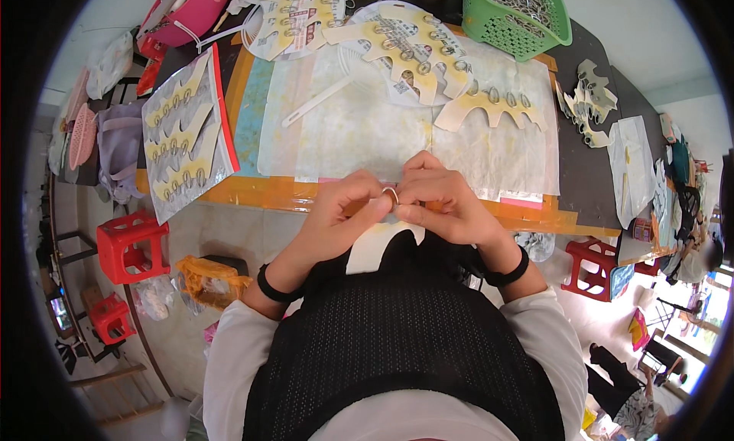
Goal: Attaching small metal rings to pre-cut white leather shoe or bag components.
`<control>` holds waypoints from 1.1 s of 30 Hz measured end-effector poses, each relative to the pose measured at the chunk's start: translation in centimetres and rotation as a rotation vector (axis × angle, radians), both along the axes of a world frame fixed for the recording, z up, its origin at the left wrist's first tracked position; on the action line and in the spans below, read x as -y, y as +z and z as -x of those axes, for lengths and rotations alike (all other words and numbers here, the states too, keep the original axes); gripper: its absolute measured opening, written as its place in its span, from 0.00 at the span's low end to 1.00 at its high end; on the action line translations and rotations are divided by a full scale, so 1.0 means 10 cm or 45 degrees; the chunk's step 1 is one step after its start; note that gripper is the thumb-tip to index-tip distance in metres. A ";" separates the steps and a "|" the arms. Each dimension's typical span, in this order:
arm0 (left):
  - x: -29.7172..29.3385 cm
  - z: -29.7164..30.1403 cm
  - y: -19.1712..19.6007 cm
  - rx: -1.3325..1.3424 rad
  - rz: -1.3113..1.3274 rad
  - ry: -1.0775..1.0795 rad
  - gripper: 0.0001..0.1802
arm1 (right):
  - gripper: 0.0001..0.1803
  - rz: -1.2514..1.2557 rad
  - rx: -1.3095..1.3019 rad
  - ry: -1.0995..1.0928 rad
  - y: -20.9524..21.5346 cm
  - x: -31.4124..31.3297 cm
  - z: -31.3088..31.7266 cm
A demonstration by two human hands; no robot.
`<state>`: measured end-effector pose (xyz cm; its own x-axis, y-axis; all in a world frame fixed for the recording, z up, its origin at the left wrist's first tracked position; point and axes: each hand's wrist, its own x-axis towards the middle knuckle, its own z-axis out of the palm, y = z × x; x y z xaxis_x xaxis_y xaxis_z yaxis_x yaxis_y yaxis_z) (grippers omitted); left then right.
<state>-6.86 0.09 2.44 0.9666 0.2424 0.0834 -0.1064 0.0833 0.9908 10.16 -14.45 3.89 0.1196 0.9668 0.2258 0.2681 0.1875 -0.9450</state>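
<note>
At the table's near edge, my left hand (353, 209) and my right hand (442, 198) meet, with fingertips pinched together. Between them is a small silvery metal ring (391, 192), gripped from both sides. Just below my fingers, a cream scalloped strip (368, 251) lies against my black apron; whether the ring is joined to it is hidden. Beyond my hands, another cream strip (466, 108) carries a row of metal rings. More ringed strips (417, 59) rest on a round white fan (432, 93) with a pale handle.
A green basket (527, 30) full of metal rings stands at the back right; a pink basket (187, 17) is back left. Ringed strips lie on a clear red-edged sheet (170, 192) at the left. Cut scalloped pieces (596, 97) are piled right. Red stools (131, 246) flank the table.
</note>
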 end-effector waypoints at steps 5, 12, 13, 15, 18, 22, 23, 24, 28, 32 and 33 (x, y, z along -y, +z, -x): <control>0.09 -0.05 -0.06 0.255 0.096 0.030 0.17 | 0.07 -0.061 -0.288 0.124 -0.07 -0.03 0.06; 0.09 -0.11 0.00 0.134 0.786 -0.055 0.15 | 0.08 -0.071 -0.235 -0.097 -0.10 0.04 0.00; 0.07 -0.07 0.01 0.063 0.512 -0.068 0.13 | 0.08 -0.070 -0.237 -0.102 -0.07 0.05 0.01; 0.02 -0.06 0.12 -0.145 0.068 -0.131 0.09 | 0.07 -0.064 -0.014 -0.136 0.00 0.03 0.02; 0.00 -0.05 0.08 -0.076 0.130 -0.165 0.09 | 0.07 -0.099 -0.048 -0.095 0.03 0.01 0.04; 0.05 -0.03 0.05 0.028 0.163 -0.192 0.09 | 0.07 -0.057 -0.311 0.022 -0.06 0.03 0.05; 0.05 -0.03 0.02 0.027 0.161 -0.203 0.09 | 0.08 -0.035 -0.392 0.049 -0.08 0.04 0.05; 0.05 -0.03 -0.01 0.026 0.159 -0.211 0.09 | 0.08 -0.013 -0.473 0.079 -0.09 0.03 0.05; 0.02 -0.05 0.01 0.087 -0.060 -0.188 0.08 | 0.07 -0.048 -0.243 0.022 -0.06 0.03 0.01; 0.06 -0.07 0.12 -0.045 0.035 -0.009 0.08 | 0.05 -0.043 -0.028 -0.008 -0.05 0.03 -0.05; 0.06 -0.07 0.12 -0.124 -0.178 0.065 0.08 | 0.04 -0.029 -0.014 0.021 -0.06 0.03 -0.05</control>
<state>-6.13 -0.49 3.62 0.9585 0.2839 0.0261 -0.0098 -0.0587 0.9982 10.63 -14.74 3.33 0.1064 0.9632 0.2468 0.2541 0.2136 -0.9433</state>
